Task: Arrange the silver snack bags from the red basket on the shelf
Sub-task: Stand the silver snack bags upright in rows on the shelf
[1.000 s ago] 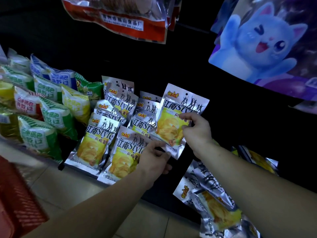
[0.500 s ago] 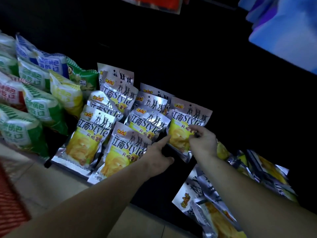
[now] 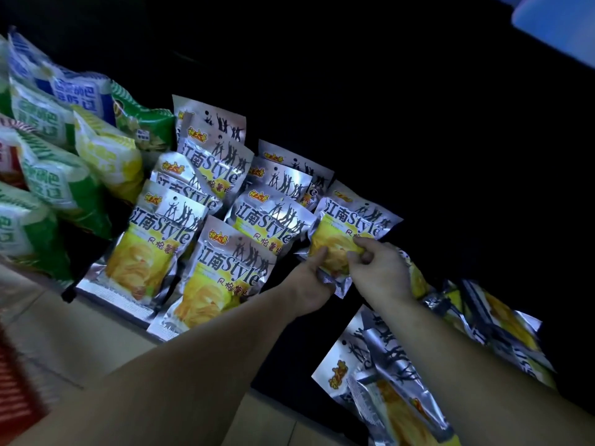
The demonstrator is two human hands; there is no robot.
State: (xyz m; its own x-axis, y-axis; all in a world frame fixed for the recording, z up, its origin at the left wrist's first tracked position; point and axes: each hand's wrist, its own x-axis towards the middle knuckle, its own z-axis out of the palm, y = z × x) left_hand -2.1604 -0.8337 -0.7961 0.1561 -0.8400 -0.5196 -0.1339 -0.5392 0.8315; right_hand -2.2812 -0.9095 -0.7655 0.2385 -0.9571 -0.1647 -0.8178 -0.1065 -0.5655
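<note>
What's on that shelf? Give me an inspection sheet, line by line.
Surface: dark shelf, dimly lit.
Job's things: silver snack bags stand in overlapping rows; held bag at the rows' right end; red basket at lower left edge, blurred.
Clutter: green, yellow and blue bags to the left; loose silver bags lie lower right.
Grippers: left hand and right hand both grip the held bag's lower half.
Cables: nothing seen.
Surroundings: tiled floor below; blue poster top right.
</note>
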